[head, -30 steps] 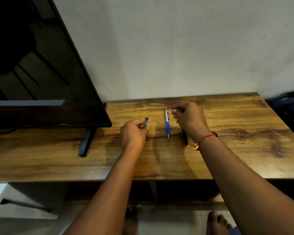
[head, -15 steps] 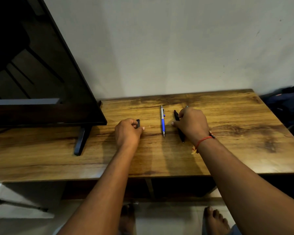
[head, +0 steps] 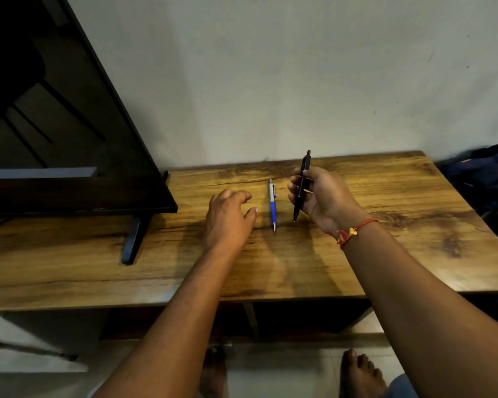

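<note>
Hovering the left hand (head: 230, 214) just above the middle of the worktop (head: 414, 202), fingers loose and spread, gripping nothing. Leaving the blue pen (head: 272, 205) flat between both hands, tip toward the front edge. Gripping the black pen (head: 303, 179) in the right hand (head: 325, 199), fingers curled round its barrel, tip down and clear of the wood. Probably calling for a firm pinch and a slow, level lowering parallel to the blue pen, avoiding any nudge that starts it rolling. Staying well apart from the television (head: 69, 124) at the back left.

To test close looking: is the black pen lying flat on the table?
No, the right hand grips the black pen, tilted steeply upward.
</note>
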